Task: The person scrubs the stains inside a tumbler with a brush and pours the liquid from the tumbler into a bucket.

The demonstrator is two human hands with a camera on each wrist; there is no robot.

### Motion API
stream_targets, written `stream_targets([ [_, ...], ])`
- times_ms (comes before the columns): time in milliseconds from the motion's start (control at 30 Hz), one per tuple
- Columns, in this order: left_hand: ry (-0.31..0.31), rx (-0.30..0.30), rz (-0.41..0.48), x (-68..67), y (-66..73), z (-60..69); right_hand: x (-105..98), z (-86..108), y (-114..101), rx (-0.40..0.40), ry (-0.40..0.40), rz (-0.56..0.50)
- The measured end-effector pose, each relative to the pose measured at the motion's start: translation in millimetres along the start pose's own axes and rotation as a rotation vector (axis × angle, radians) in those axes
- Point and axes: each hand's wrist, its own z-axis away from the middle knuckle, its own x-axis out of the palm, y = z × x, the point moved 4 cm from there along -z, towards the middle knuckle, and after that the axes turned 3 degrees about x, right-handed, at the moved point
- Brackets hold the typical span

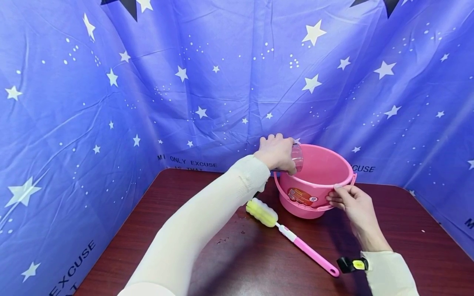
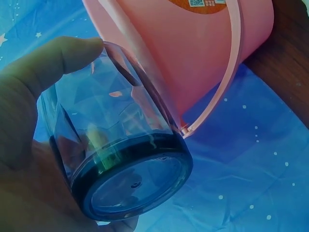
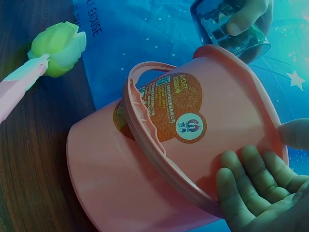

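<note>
My left hand point(image 1: 277, 153) grips a clear drinking glass point(image 2: 120, 130), tilted at the left rim of a pink bucket point(image 1: 301, 185). In the left wrist view the thumb and fingers wrap the glass, its thick base towards the camera. The right hand point(image 1: 353, 207) pinches the bucket's near right rim, thumb at the edge and fingers against the outer wall point(image 3: 203, 179). The bucket's handle hangs down across its front, below an orange label. In front of the bucket lies a sponge bottle brush point(image 1: 263, 212) with a yellow and white head and a pink handle.
The dark red-brown table point(image 1: 237, 263) carries small wet spots near the brush. A blue star-printed cloth point(image 1: 222, 82) closes in the back and both sides, close behind the bucket. The right wrist wears a black strap point(image 1: 352, 264).
</note>
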Motion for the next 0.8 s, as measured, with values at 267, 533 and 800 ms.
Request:
stream_targets([
  [267,-0.009,-0.008,-0.036,-0.3,2.1,-0.3,-0.1,-0.4,0.8,0.002,0.009,-0.002],
  [533,0.002,0.015,-0.053,0.1,2.9,-1.7,-0.2,-0.5,0.4,0.012,0.013,0.000],
  [800,-0.006,0.018,-0.096,1.9,6.8,-3.4,0.1,0.4,0.8,0.019,0.009,0.010],
])
